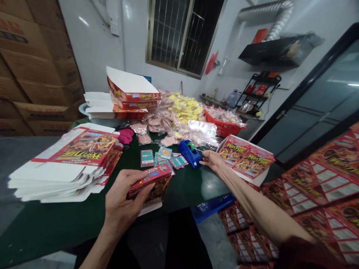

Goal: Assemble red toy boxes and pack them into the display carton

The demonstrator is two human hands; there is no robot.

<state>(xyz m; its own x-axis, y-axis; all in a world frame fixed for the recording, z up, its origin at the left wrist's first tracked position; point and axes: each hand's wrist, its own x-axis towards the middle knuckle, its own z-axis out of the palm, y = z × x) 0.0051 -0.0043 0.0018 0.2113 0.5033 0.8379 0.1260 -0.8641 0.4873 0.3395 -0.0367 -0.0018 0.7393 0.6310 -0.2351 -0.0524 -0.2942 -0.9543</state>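
Note:
My left hand (126,196) is closed around a small red printed card box (154,177), holding it above the near edge of the table. A pale flap sticks out at the box's lower end. My right hand (213,160) reaches to the front end of a blue tape dispenser (190,154) with a green-cored roll. Its thumb and fingertips are pinched together there; any tape between them is too small to make out. Just beyond the box lie a stack of cards (147,158) and several loose cards (165,152).
Flat unfolded boxes (81,149) are piled at left. Behind are bagged pink and yellow pieces (182,108) and a red basket (224,127). At right stands a white carton (246,158) of red boxes. A blue tray (213,207) sits below the table edge; more boxes (308,186) fill the right side.

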